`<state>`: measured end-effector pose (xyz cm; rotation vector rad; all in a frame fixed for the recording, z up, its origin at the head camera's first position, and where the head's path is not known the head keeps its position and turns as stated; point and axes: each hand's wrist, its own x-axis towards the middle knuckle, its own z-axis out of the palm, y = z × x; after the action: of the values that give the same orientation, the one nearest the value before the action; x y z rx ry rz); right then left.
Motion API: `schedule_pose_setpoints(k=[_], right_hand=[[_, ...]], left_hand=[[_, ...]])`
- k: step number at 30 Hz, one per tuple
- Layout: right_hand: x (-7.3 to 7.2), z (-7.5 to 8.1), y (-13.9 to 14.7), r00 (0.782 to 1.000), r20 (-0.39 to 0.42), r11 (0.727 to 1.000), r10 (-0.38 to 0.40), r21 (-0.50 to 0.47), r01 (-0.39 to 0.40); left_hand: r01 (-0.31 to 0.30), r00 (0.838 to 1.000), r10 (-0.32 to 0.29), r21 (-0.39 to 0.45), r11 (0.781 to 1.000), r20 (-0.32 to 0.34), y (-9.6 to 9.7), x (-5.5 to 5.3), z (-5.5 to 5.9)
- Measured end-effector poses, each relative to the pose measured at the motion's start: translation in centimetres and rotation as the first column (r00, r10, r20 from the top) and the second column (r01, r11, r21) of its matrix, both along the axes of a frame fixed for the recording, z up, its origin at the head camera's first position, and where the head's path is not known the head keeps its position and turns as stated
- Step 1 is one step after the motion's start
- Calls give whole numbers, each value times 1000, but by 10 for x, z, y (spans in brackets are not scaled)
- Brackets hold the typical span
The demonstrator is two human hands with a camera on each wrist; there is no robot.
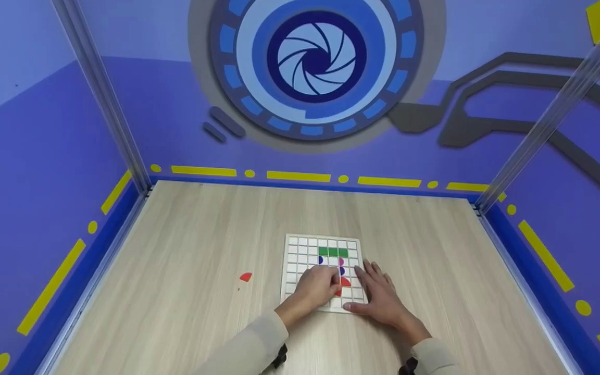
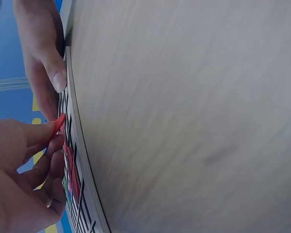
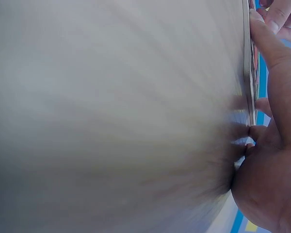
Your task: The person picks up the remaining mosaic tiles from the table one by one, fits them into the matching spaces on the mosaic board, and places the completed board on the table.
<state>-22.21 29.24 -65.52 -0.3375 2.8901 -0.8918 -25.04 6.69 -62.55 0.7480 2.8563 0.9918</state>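
A white gridded board (image 1: pixel 291 251) lies flat on the table, bearing green strip pieces (image 1: pixel 333 252) and small blue, pink and red pieces. My left hand (image 1: pixel 314 286) is over the board's middle. In the left wrist view its thumb and index finger pinch a red piece (image 2: pixel 59 123) against the grid; its full shape is hidden. At the board's right front corner is my right hand (image 1: pixel 380 298), its fingers spread along the right edge and its thumb on the front part of the board. The left hand covers some of the grid.
A loose red wedge-shaped piece (image 1: pixel 246 277) lies on the wooden table (image 1: pixel 201 234) left of the board, with a tiny dark speck near it. Blue printed walls (image 1: pixel 170 114) enclose the table at the back and both sides, with metal posts at the corners.
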Motion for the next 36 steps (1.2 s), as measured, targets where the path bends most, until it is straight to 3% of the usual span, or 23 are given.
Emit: schedule_pose_setpoints(k=[8, 14, 23, 31, 36], right_hand=[[-1, 0, 0, 1000, -1, 1000, 4, 5, -4], [-1, -2, 1, 1000, 2, 1000, -1, 30, 0], [-2, 0, 2, 1000, -4, 1000, 0, 14, 0], [-2, -2, 2, 1000, -9, 1000, -3, 12, 3], [-1, -3, 1, 1000, -8, 1000, 1, 15, -1]], left_hand=[[-7, 996, -5, -132, 991, -91, 0, -2, -5], [4, 991, -27, -168, 986, -133, -3, -1, -3], [98, 991, -111, -157, 983, -78, -4, -7, -2], [105, 993, -110, -133, 986, -33, -3, -6, -1], [123, 992, -125, -94, 988, -19, -12, -6, 4]])
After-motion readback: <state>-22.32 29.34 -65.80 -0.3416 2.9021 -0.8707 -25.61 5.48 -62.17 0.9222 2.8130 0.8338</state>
